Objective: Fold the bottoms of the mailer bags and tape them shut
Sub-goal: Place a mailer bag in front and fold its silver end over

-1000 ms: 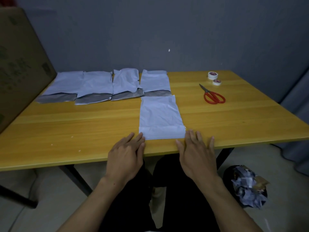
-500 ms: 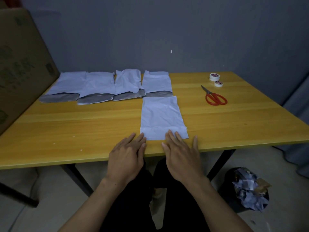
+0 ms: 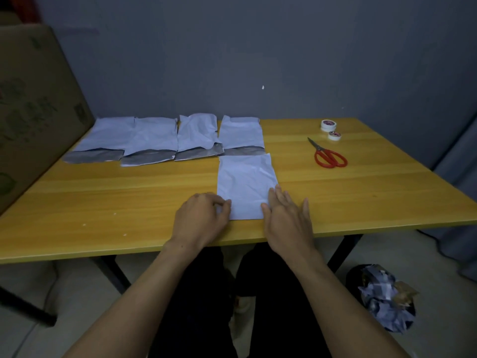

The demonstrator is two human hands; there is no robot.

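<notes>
A white mailer bag (image 3: 245, 184) lies flat near the front edge of the yellow wooden table (image 3: 129, 197). My left hand (image 3: 201, 218) pinches the bag's near left corner with curled fingers. Flat on the bag's near right corner rests my right hand (image 3: 286, 215), fingers spread. Several more mailer bags (image 3: 154, 138) lie in a row at the back of the table, each with a grey flap towards me. Two rolls of white tape (image 3: 329, 125) and red-handled scissors (image 3: 327, 156) sit at the back right.
A large cardboard box (image 3: 33, 112) leans at the table's left end. On the floor to the right, a dark bin (image 3: 384, 295) holds crumpled scraps. A grey wall stands behind the table. My legs are under the front edge.
Both hands moved forward from the table edge onto the bag's near end. The left hand's fingers have curled onto the corner; the right hand shifted left, then back to the right corner.
</notes>
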